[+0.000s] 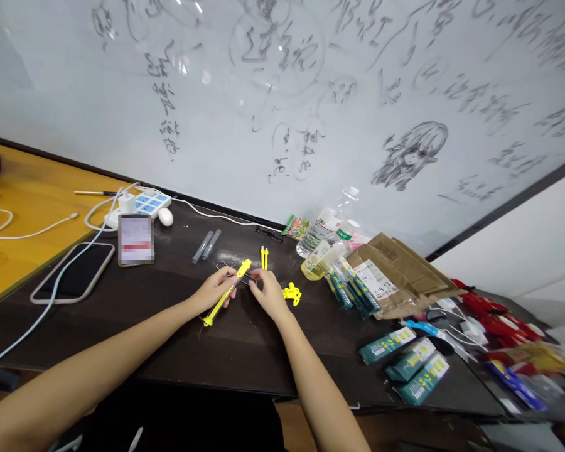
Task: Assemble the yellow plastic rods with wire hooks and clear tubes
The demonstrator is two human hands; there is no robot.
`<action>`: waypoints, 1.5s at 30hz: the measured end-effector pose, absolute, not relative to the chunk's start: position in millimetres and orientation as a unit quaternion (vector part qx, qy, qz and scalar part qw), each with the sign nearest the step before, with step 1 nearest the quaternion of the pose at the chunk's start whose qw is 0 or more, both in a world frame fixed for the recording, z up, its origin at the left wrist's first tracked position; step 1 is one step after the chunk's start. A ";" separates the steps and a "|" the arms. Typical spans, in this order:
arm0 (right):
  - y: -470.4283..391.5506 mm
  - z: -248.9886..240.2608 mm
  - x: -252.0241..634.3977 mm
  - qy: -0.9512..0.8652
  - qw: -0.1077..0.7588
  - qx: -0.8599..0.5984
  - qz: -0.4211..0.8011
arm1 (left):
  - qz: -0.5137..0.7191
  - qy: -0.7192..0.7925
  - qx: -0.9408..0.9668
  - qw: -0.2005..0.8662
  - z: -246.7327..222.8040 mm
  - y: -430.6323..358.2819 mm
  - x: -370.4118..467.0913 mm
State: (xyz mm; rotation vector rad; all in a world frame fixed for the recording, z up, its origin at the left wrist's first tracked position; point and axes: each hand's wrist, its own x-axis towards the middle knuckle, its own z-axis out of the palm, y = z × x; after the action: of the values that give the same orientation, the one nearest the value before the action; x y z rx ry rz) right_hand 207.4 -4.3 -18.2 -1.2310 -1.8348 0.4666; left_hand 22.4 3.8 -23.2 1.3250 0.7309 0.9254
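Note:
My left hand (215, 290) is closed around a long, slim device with yellow ends and a clear tube-like middle (223, 301), held at a slant over the dark table. Close to its upper end is my right hand (268, 294), fingers curled and tips together; what they pinch is too small to make out. Thin metal wire pieces (226, 266) show behind and between the hands. Just beyond the right hand lie two slim yellow rods (264, 257). Several small yellow plastic parts (292, 294) sit to its right.
Two clear tubes (207, 246) lie behind my left hand. A phone (78, 273), a power strip (145, 206) and cables are at the left. Bottles (321, 258), teal boxes (417, 361) and a brown cardboard package (395, 267) crowd the right. A whiteboard (207, 138) borders the back.

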 end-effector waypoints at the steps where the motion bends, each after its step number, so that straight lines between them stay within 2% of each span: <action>1: -5.4 -18.0 207.5 -0.765 0.379 -0.500 0.147 | 0.413 0.316 0.579 0.628 -22.4 3.7 22.4; 4: -7.5 -18.5 205.3 -0.808 0.281 -0.512 0.083 | 0.441 0.313 0.579 0.611 -20.8 4.6 21.4; 8: -7.1 -19.1 205.8 -0.815 0.239 -0.521 0.082 | 0.474 0.332 0.560 0.593 -20.2 7.0 18.9; 13: -6.6 -15.2 212.2 -0.817 0.213 -0.523 0.117 | 0.495 0.343 0.536 0.591 -18.8 7.5 17.3; 19: -8.6 -11.6 215.0 -0.824 0.193 -0.513 0.146 | 0.460 0.358 0.546 0.602 -20.5 8.2 18.1; 30: -18.7 -9.2 198.3 -0.817 0.184 -0.541 0.082 | 0.460 0.344 0.547 0.609 -26.0 10.8 18.9; 40: -16.2 -3.7 202.2 -0.810 0.132 -0.566 0.078 | 0.458 0.349 0.553 0.602 -28.0 11.6 19.5; 45: -18.8 -3.9 204.1 -0.823 0.133 -0.542 0.104 | 0.455 0.357 0.552 0.601 -26.8 11.3 18.7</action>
State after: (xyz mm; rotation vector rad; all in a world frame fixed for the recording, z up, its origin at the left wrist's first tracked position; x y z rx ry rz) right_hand 204.1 -18.8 -3.9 -1.5715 -2.3886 0.3030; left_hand 18.7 11.3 -26.8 1.2782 0.8273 1.0536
